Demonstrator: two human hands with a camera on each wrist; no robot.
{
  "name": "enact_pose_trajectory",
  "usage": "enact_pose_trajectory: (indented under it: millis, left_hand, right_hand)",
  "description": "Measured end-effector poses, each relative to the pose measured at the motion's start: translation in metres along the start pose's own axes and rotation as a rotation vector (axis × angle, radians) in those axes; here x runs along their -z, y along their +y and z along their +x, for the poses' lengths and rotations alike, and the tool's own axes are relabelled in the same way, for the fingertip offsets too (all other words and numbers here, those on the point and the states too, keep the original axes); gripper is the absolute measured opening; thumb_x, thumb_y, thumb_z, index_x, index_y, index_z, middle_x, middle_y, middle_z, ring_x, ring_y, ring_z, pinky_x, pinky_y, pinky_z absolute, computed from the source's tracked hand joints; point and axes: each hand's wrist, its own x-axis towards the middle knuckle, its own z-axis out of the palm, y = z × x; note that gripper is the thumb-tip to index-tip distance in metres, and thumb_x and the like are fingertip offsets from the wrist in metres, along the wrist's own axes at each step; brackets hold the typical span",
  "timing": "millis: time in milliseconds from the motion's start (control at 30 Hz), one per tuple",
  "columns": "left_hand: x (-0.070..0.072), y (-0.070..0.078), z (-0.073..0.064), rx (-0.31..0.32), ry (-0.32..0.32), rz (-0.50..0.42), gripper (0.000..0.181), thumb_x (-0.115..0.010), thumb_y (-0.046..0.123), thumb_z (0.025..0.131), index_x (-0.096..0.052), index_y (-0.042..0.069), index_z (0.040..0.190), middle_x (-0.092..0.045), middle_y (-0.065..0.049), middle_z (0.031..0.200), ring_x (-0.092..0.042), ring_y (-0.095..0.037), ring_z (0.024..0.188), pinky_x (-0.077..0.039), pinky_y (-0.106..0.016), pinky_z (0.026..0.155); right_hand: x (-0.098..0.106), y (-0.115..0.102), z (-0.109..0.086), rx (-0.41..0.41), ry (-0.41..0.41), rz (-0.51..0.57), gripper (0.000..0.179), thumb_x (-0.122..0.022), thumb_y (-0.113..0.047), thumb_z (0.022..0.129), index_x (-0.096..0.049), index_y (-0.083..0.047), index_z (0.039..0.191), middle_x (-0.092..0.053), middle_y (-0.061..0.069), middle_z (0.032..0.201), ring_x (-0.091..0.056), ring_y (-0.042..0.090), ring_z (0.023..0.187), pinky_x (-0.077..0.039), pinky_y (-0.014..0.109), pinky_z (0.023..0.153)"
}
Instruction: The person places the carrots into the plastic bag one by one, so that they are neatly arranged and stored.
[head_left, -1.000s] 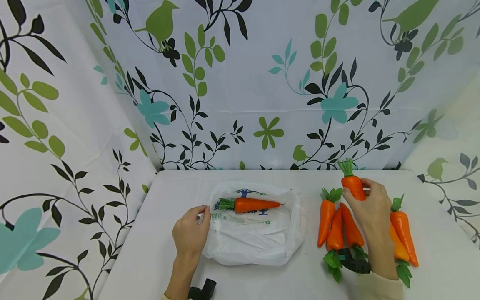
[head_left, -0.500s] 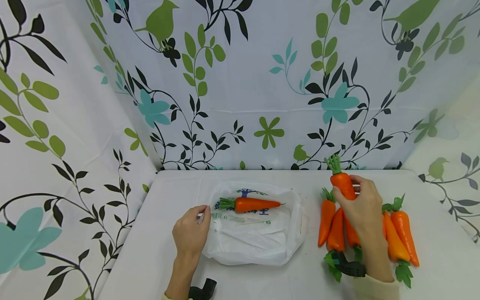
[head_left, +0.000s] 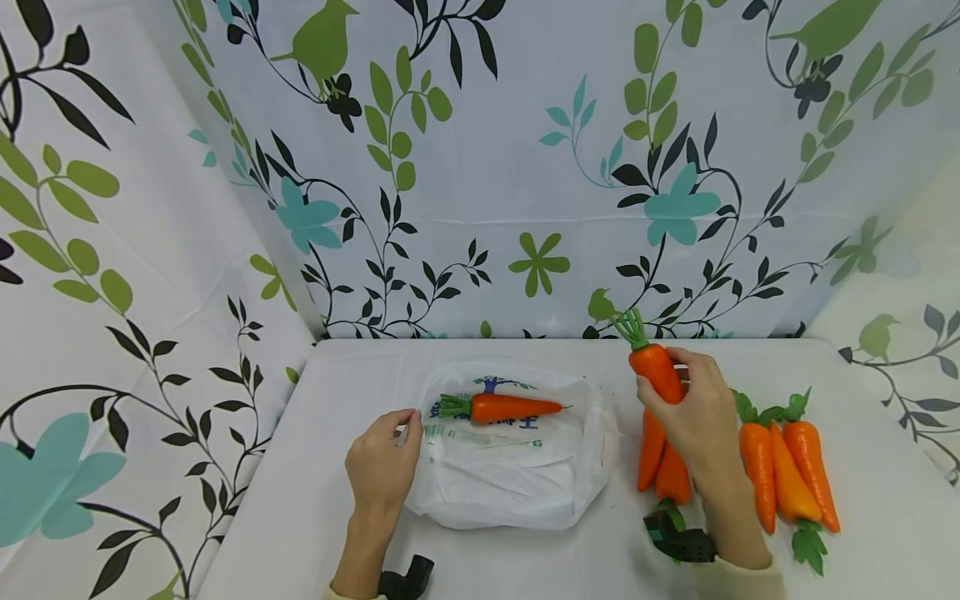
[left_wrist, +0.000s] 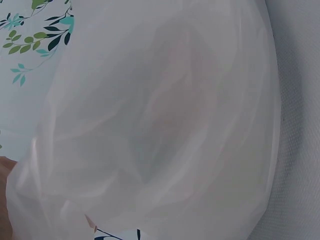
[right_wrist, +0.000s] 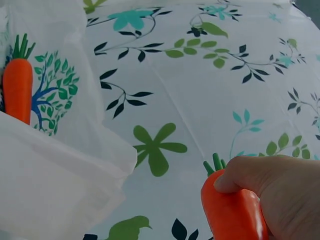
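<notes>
My right hand (head_left: 697, 412) grips an orange toy carrot (head_left: 651, 367) with a short green top, raised above the right side of the table; in the right wrist view the thumb presses on its side. At the left, my left hand (head_left: 382, 467) pinches the rim of a white plastic bag (head_left: 502, 492). Another carrot (head_left: 510, 408) with a green top shows at the bag, its tip to the right. Translucent plastic of the bag (left_wrist: 165, 110) fills most of the left wrist view and hides most of that hand.
Two carrots (head_left: 672, 479) lie partly hidden under the right forearm. Three more carrots (head_left: 804, 467) with leafy tops lie side by side at the right. A patterned curtain (head_left: 480, 167) stands behind the white table (head_left: 360, 367).
My right hand has moved left with the carrot, away from the carrots at the far right and towards the bag. The left hand and the bag stay as they were.
</notes>
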Motion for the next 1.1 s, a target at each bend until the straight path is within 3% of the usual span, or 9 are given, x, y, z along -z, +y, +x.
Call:
enact_pose_trajectory:
  millis: [500,1100]
  left_hand:
    - [0.000,-0.001,0.000,0.016,0.001,0.010,0.012,-0.069,0.013,0.081,-0.074,0.003,0.082,-0.074,-0.010,0.079,-0.068,-0.022,0.059,-0.055,-0.037,0.054]
    - [-0.001,0.001,0.000,0.012,0.006,0.018,0.011,-0.069,0.013,0.080,-0.074,0.003,0.082,-0.074,-0.009,0.078,-0.067,-0.021,0.057,-0.054,-0.036,0.052]
  right_hand:
    - [-0.017,-0.029,-0.010,0.208,-0.038,0.066,0.052,-0.077,-0.016,0.072,-0.056,-0.003,0.118,-0.059,0.014,0.111,-0.058,0.025,0.090,-0.057,0.047,0.066]
    - [-0.047,-0.070,-0.031,0.414,-0.182,0.124,0.052,-0.076,-0.015,0.074,-0.054,-0.004,0.120,-0.057,0.009,0.114,-0.064,0.022,0.095,-0.057,0.035,0.076]
